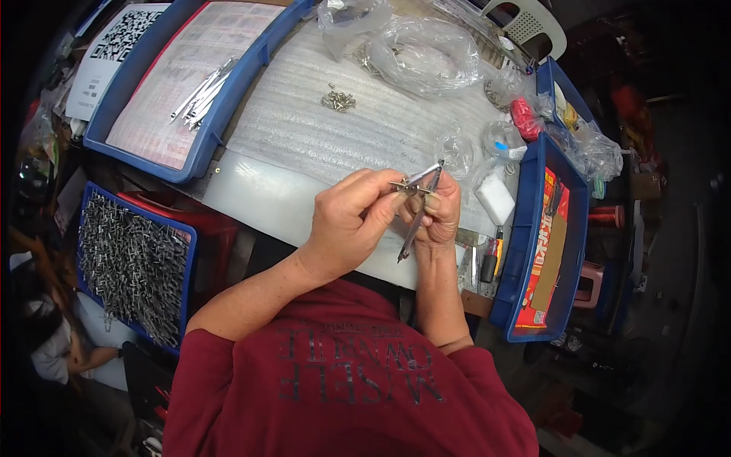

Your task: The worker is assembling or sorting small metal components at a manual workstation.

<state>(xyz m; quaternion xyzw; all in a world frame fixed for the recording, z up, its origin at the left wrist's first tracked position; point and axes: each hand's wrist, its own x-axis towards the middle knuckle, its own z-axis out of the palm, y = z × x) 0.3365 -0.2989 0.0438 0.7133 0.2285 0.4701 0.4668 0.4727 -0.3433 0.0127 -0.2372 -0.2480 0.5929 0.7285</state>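
Fine finger work at the crossing of the bars seems to be the step in hand; both hands are grasping the metal there, and neither is free. The left hand (pixel 352 217) pinches a small fitting (pixel 401 185) between thumb and fingers; the right hand (pixel 440 215) grips around the dark bar (pixel 411 238), with its fingers curled; the pale bar (pixel 426 174) slants up to meet the upper end of the dark bar. These parts are held above the near edge of the table, in front of the chest; whether they are already fastened, I cannot tell. A next move here would call, I judge, for a steady right grip and light, exact pressure from the left fingertips.

The bars are thin, straight and metallic; the fitting looks brassy; the foam sheet (pixel 274 114) is pale and finely wrinkled, and bears a pile (pixel 339 100) of small, shiny pieces; the bags (pixel 422 61) are clear and crumpled; slim silvery strips (pixel 202 97) lie in the left blue tray (pixel 133 162); the crate (pixel 192 263) holds a dense, grey tangle of metal parts (pixel 133 266).
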